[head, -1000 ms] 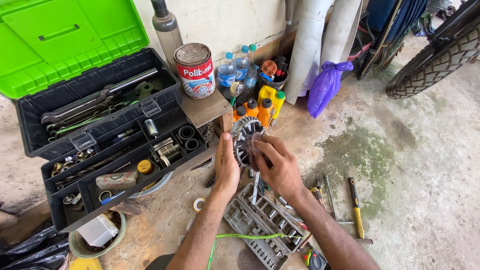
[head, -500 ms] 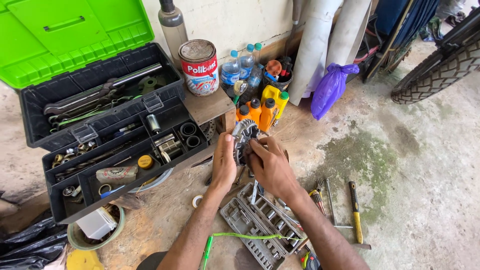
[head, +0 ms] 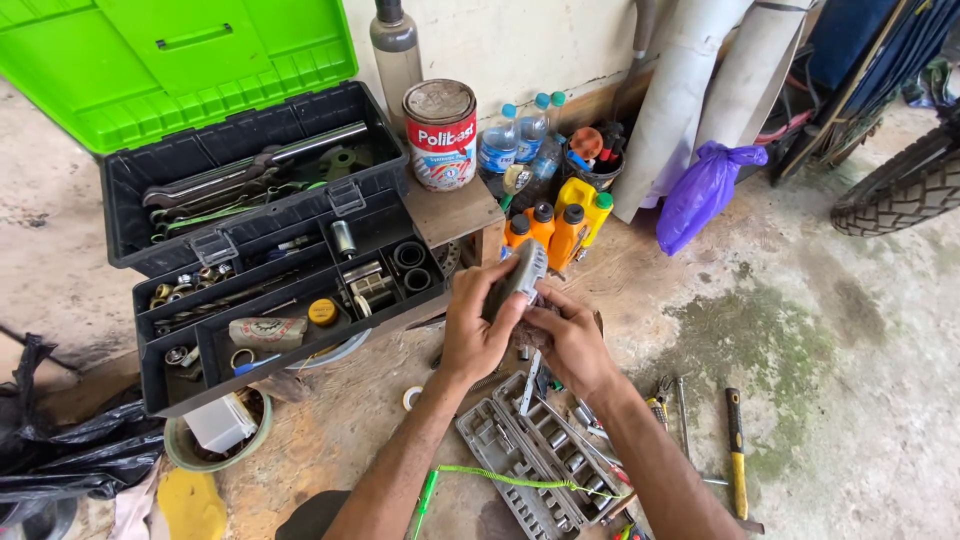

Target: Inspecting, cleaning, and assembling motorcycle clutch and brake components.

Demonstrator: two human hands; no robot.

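Open toolbox [head: 270,250], black with a green lid, takes up the left side. It sits on a low wooden board, trays full of wrenches and small fittings. Behind it, against the wall: a red-and-white tin [head: 440,135], water bottles, and a cluster of orange and yellow oil bottles [head: 555,225]. Purple plastic bag [head: 703,190] to the right, motorcycle tyre [head: 900,190] at the far right edge.

On the floor below the hands: grey socket set tray [head: 540,455], lid off, sockets in rows. Yellow-handled tool [head: 736,450] lies to its right, well apart.

Both hands are up over the tray, meeting on one part. Left hand [head: 470,335] wraps a grey round metal part [head: 522,275], fingers curled around its edge, thumb on the near face. The part is seen nearly edge-on; its flat face slants up and away to the right. Right hand [head: 570,340] is touching it from below right, fingertips pinched in at the part's lower edge. What they pinch, can't tell — too small.

Left hand carries the weight; right hand works at the part's underside.
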